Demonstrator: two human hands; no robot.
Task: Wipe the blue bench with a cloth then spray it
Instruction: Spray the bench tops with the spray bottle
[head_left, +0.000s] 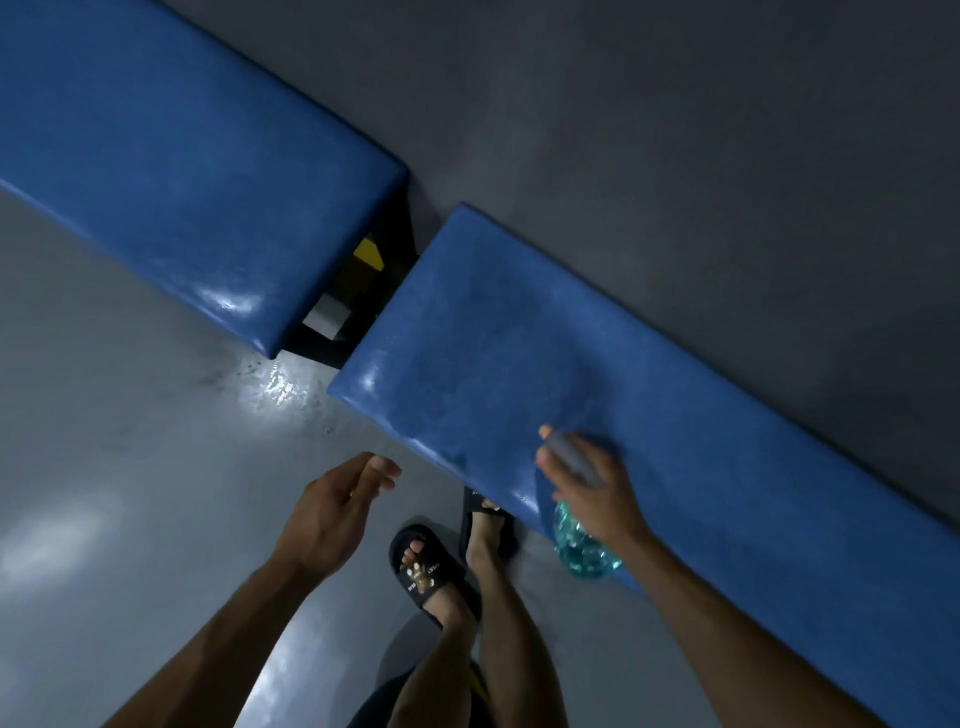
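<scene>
Blue bench (649, 364), a long padded one, ran from the middle of the view down to the lower right, its back edge against a dark grey wall (675, 104). A second blue bench (182, 156) stood end to end with it at the upper left, a narrow gap between them showing black framing and a yellow patch. The right hand (592, 488) hung over the near edge of the first bench, close to its left end, fingers curled around a spray bottle (584, 545) with a clear teal body and a pale grey head pointed at the seat. The left hand (337, 514) hovered over the glossy grey floor (130, 467) just off that bench's near edge, fingers relaxed and gently bent, holding nothing. Below, two feet in black slides (431, 571) stood on the floor beside the bench.
</scene>
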